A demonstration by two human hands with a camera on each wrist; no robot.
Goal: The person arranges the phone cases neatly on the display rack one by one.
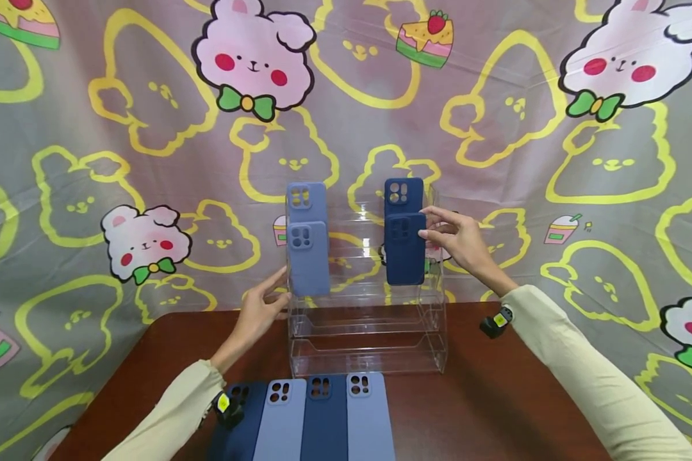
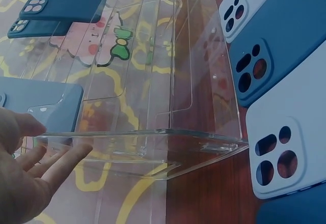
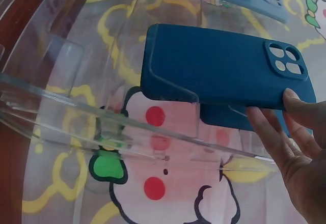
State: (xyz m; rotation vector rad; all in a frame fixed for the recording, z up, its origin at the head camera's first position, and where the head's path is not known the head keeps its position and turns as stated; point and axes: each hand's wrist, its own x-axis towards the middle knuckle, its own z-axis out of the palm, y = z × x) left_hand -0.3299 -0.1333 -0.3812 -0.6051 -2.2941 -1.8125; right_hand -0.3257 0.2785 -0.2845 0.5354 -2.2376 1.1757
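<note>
A clear acrylic tiered stand (image 1: 369, 346) sits on a brown table (image 1: 496, 397). Two light blue phone cases lean on its left side, an upper one (image 1: 305, 198) and a lower one (image 1: 308, 259). On the right side stand two dark blue cases, one upper (image 1: 402, 192) and one lower (image 1: 405, 250). My right hand (image 1: 438, 227) touches the right edge of the lower dark blue case (image 3: 219, 71) with straight fingertips (image 3: 275, 127). Beside the stand's left wall (image 2: 168, 132), my left hand (image 1: 279, 289) has its fingers extended and holds nothing.
Several phone cases lie in a row at the table's front edge, alternating dark blue (image 1: 245, 416) and light blue (image 1: 369, 416). A cartoon-print cloth (image 1: 150, 128) hangs behind the table. Both sleeves are cream coloured.
</note>
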